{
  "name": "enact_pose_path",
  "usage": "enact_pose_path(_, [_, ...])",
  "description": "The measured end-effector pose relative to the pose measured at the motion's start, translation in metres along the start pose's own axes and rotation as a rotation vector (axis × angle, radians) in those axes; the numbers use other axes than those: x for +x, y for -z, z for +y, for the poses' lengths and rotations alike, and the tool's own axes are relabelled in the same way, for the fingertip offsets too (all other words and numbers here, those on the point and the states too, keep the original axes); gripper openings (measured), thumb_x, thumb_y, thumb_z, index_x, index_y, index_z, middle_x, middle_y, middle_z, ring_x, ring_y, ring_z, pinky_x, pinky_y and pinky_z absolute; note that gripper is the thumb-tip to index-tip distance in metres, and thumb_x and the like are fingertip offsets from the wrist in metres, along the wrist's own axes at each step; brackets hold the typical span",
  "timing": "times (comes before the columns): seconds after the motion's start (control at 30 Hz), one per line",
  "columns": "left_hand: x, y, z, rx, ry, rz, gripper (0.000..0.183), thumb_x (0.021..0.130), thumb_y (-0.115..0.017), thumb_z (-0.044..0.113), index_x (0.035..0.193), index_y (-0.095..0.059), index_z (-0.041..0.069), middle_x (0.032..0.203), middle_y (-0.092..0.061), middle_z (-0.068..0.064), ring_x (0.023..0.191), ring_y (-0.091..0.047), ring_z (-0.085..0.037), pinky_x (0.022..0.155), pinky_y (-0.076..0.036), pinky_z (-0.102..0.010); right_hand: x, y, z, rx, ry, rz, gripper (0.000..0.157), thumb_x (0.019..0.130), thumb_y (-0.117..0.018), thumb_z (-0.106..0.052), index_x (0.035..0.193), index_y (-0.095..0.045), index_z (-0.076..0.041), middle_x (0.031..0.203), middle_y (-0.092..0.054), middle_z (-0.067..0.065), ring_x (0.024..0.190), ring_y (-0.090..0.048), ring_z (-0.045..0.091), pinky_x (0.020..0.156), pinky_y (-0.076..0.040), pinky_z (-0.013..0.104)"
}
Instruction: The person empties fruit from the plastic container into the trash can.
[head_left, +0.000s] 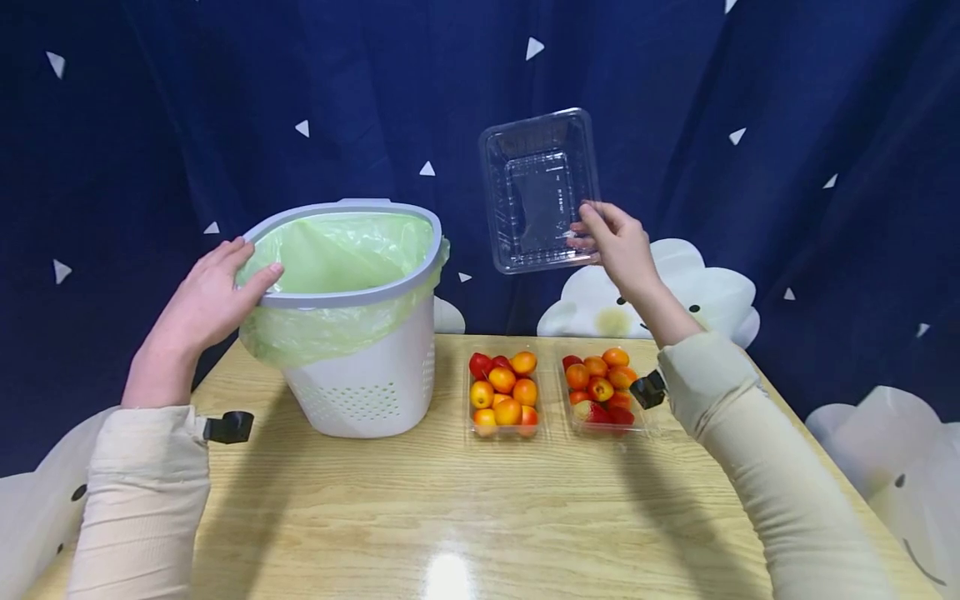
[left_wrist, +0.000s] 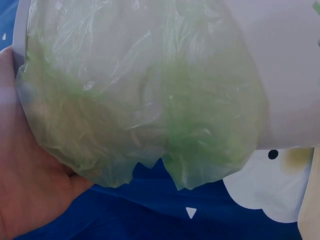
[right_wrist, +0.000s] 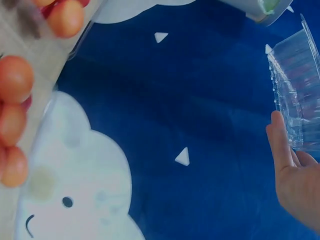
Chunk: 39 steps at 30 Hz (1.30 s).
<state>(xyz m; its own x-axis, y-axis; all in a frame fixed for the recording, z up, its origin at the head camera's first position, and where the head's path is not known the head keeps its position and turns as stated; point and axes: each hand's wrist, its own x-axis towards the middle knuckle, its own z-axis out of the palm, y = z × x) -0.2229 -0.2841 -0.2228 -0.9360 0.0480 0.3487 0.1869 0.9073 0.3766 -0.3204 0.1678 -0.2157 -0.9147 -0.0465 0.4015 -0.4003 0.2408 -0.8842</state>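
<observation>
At the left stands a white waste bin point(head_left: 375, 398) with a grey rim, lined with a pale green plastic bag point(head_left: 330, 329) folded over its edge. My left hand point(head_left: 213, 292) holds the bin's rim at its left side, the thumb lying over the near edge. In the left wrist view, the bag point(left_wrist: 150, 100) hides part of that hand. Up in the air, right of the bin, my right hand point(head_left: 618, 250) pinches a clear plastic container point(head_left: 540, 196) by its lower right corner. The container is tilted up, its inside facing me, and nothing shows in it.
Two clear boxes of red and orange fruit, a left box point(head_left: 502, 396) and a right box point(head_left: 600, 390), sit at the back of the wooden table point(head_left: 375, 508). Behind the table hangs a dark blue curtain point(head_left: 375, 83) with white triangles and clouds.
</observation>
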Motion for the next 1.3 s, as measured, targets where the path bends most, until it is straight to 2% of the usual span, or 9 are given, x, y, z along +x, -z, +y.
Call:
enact_pose_path(0.13, [0.001, -0.001, 0.001, -0.002, 0.001, -0.001, 0.077, 0.093, -0.032, 0.052, 0.139, -0.024, -0.010, 0.147, -0.016, -0.026, 0.137, -0.010, -0.041, 0.109, -0.010, -0.055, -0.004, 0.013, 0.010, 0.030, -0.020, 0.005, 0.055, 0.092, -0.049, -0.038, 0.132, -0.044, -0.001, 0.115, -0.058, 0.024, 0.078, -0.067, 0.009, 0.062, -0.054, 0.019])
enact_pose_path(0.3, [0.001, 0.000, 0.001, 0.000, 0.001, 0.000, 0.077, 0.093, -0.032, 0.052, 0.139, -0.024, -0.010, 0.147, -0.016, -0.026, 0.137, -0.010, -0.041, 0.109, -0.010, -0.055, -0.010, 0.028, 0.020, 0.025, -0.060, -0.004, 0.060, 0.092, -0.046, -0.041, 0.135, -0.039, -0.001, 0.122, -0.052, 0.029, 0.083, -0.066, 0.010, 0.063, -0.055, 0.021])
enact_pose_path(0.47, [0.001, 0.000, 0.002, 0.001, 0.000, 0.002, 0.077, 0.093, -0.032, 0.052, 0.138, -0.024, -0.010, 0.147, -0.016, -0.026, 0.136, -0.010, -0.041, 0.109, -0.010, -0.055, -0.016, 0.043, 0.030, 0.052, -0.085, -0.009, 0.064, 0.092, -0.046, -0.041, 0.137, -0.034, 0.003, 0.122, -0.047, 0.032, 0.081, -0.066, 0.009, 0.064, -0.055, 0.023])
enact_pose_path(0.57, [0.001, 0.000, 0.002, 0.001, 0.003, -0.004, 0.077, 0.093, -0.032, 0.052, 0.139, -0.024, -0.010, 0.148, -0.016, -0.026, 0.137, -0.010, -0.041, 0.109, -0.010, -0.055, -0.020, 0.053, 0.037, 0.036, -0.094, -0.011, 0.066, 0.091, -0.046, -0.042, 0.137, -0.033, 0.004, 0.117, -0.052, 0.027, 0.080, -0.066, 0.007, 0.065, -0.055, 0.025])
enact_pose_path(0.73, [0.001, 0.000, 0.003, 0.007, 0.007, -0.011, 0.078, 0.093, -0.032, 0.052, 0.139, -0.023, -0.010, 0.148, -0.016, -0.026, 0.137, -0.009, -0.041, 0.109, -0.009, -0.055, -0.027, 0.068, 0.047, -0.005, -0.106, 0.000, 0.064, 0.092, -0.045, -0.043, 0.131, -0.037, 0.007, 0.094, -0.061, -0.002, 0.077, -0.066, 0.005, 0.064, -0.055, 0.025])
enact_pose_path(0.87, [0.001, 0.000, 0.002, 0.009, 0.008, -0.011, 0.078, 0.093, -0.032, 0.053, 0.139, -0.023, -0.009, 0.148, -0.016, -0.026, 0.137, -0.010, -0.041, 0.109, -0.010, -0.055, -0.032, 0.079, 0.055, -0.031, -0.128, 0.011, 0.065, 0.092, -0.043, -0.043, 0.132, -0.036, 0.009, 0.085, -0.060, -0.013, 0.075, -0.066, 0.004, 0.064, -0.055, 0.026])
enact_pose_path(0.97, [0.001, 0.000, 0.002, 0.008, 0.003, -0.009, 0.078, 0.093, -0.032, 0.052, 0.139, -0.024, -0.010, 0.147, -0.016, -0.026, 0.137, -0.010, -0.041, 0.109, -0.010, -0.055, -0.036, 0.088, 0.061, -0.038, -0.148, 0.012, 0.066, 0.093, -0.042, -0.042, 0.133, -0.033, 0.011, 0.082, -0.060, -0.015, 0.072, -0.066, 0.003, 0.063, -0.055, 0.025])
enact_pose_path(1.2, [0.001, 0.000, 0.002, 0.015, -0.013, -0.011, 0.077, 0.093, -0.031, 0.051, 0.137, -0.026, -0.012, 0.146, -0.019, -0.029, 0.136, -0.012, -0.043, 0.109, -0.011, -0.055, -0.048, 0.107, 0.077, 0.146, -0.210, -0.011, 0.056, 0.095, -0.044, -0.032, 0.129, -0.031, 0.011, 0.075, -0.064, -0.008, 0.066, -0.066, 0.007, 0.060, -0.055, 0.026])
enact_pose_path(1.3, [0.001, 0.000, 0.001, 0.023, -0.018, -0.012, 0.077, 0.093, -0.031, 0.051, 0.137, -0.026, -0.012, 0.145, -0.019, -0.029, 0.135, -0.012, -0.043, 0.109, -0.011, -0.055, -0.055, 0.113, 0.081, 0.114, -0.219, -0.025, 0.062, 0.096, -0.042, -0.032, 0.133, -0.025, 0.015, 0.075, -0.063, -0.011, 0.067, -0.066, 0.006, 0.061, -0.055, 0.024])
